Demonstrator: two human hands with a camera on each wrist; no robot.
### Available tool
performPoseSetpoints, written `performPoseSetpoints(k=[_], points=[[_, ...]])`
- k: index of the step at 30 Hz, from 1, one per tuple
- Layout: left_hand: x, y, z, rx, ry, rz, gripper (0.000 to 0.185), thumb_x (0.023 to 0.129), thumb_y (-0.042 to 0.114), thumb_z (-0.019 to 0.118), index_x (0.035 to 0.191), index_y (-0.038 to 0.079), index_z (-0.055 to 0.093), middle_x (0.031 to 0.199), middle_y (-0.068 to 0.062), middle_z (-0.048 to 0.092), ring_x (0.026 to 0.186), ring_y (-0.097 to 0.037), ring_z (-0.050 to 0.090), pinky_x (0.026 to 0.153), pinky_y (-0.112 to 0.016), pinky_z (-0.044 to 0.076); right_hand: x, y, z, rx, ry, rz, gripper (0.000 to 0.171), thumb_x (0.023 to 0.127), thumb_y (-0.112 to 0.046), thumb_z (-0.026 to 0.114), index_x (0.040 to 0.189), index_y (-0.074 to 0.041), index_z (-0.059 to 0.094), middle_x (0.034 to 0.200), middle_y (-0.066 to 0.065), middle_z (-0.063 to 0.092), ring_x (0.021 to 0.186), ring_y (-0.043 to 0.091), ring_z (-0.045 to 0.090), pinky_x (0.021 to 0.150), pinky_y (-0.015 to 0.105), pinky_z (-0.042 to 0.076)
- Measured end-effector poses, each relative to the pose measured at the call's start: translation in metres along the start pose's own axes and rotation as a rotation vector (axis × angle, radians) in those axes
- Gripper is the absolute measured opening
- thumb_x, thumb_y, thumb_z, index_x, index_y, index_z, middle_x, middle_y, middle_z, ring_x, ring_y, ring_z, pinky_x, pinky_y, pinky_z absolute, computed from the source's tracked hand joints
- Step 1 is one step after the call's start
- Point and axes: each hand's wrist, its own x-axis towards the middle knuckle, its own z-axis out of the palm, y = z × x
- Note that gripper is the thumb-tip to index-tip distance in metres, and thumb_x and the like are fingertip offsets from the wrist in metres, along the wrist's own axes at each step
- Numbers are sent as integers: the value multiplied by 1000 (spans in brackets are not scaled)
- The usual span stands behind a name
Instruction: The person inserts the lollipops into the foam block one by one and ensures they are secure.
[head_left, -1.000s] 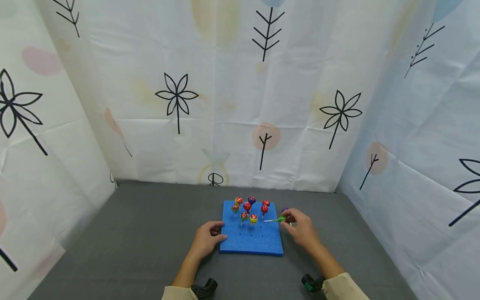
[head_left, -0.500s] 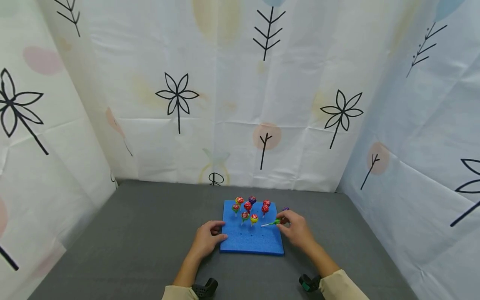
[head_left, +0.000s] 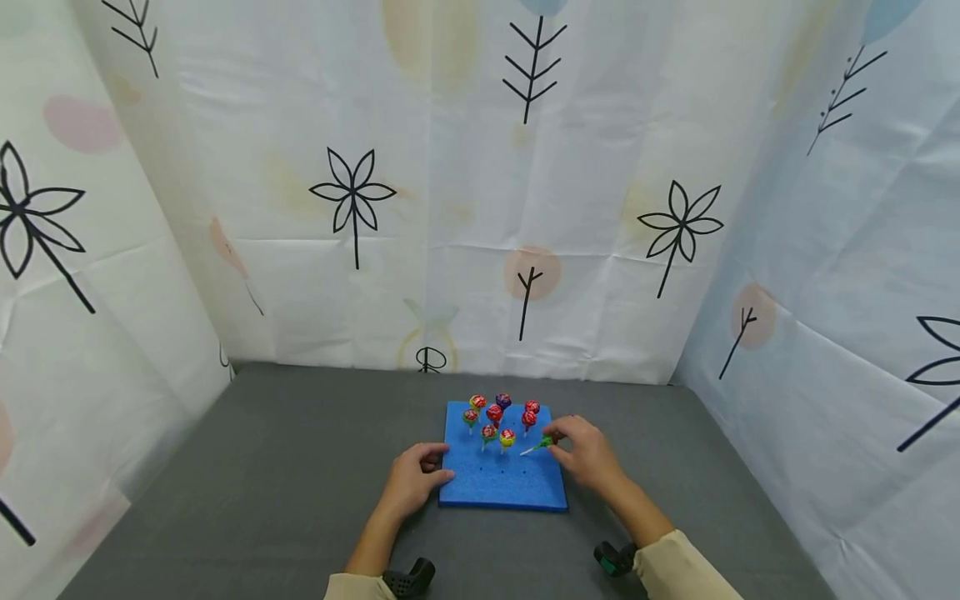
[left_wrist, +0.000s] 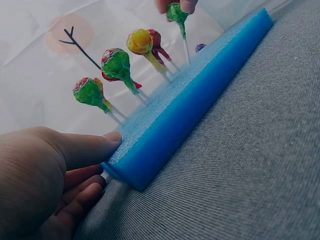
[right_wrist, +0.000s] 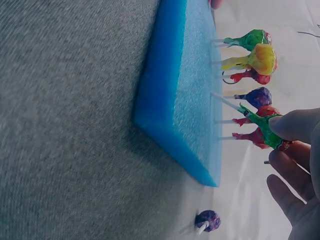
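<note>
A blue foam board (head_left: 495,490) lies on the table, with several wrapped lollipops, such as a yellow one (head_left: 507,437) and a green one (left_wrist: 116,65), standing in it on their sticks. At the board's left edge my left hand (head_left: 411,479) grips it, thumb on the top face and the other fingers low along the side. Between thumb and fingers, my right hand (head_left: 588,454) pinches a green lollipop (right_wrist: 267,127) by its candy head. Its white stick slants down and left to the board's surface; whether the tip touches or enters is unclear.
A purple lollipop (right_wrist: 207,220) lies on the grey table (head_left: 300,483) beyond the board's right side, mostly hidden by my right hand in the head view. Small holes show in the board's front part. Patterned white cloth (head_left: 450,208) walls the table's back and sides.
My right hand has moved left over the board with the green lollipop, whose stick has gone from nearly level to slanting downward. The left hand has stayed at the board's edge.
</note>
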Motion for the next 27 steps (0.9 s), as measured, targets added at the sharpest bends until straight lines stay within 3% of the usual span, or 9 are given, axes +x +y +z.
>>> performPoseSetpoints(k=[17,27], points=[[1,0,1,1,4,9,36,81,13,80,114,7,70,105,-6,64,93,-22,59,82,-44,50,8,-8,8,30,54,-126,31,71,7,82,98,-7,74,99,2,65,93,21,57,75,39,53],[1,-2,0,-2,3,9,36,81,13,80,115,7,70,105,-6,64,93,-21,59,82,-44,50,11,-20,19,82,71,-29,36,76,1,82,108,-7,69,97,2,66,90,21,60,76,38,53]])
